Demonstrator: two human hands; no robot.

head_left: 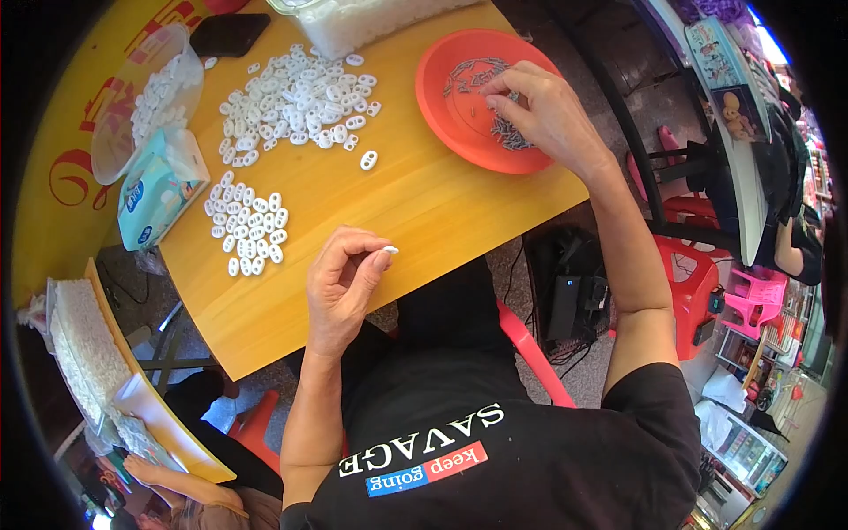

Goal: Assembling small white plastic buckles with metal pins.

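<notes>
My left hand (pixel 340 281) is raised over the front edge of the table, thumb and forefinger pinching a small white plastic piece (pixel 390 250) that is seen edge-on. My right hand (pixel 549 113) reaches over a round red plate (pixel 442 132) at the right. Its thumb and forefinger are nearly together; whether a pin is between them is too small to make out. Small grey metal pins (pixel 511 134) lie in the plate, some of them under that hand. Left of my left hand is a group of white oval two-holed pieces (pixel 252 225).
A larger heap of white pieces (pixel 296 97) spreads across the far table, one lying apart. Along the left stand a tissue pack (pixel 163 190) and a clear bowl (pixel 190 75). A dark phone (pixel 230 35) and a clear bin (pixel 353 26) sit at the back. Another person's arm (pixel 172 481) shows lower left.
</notes>
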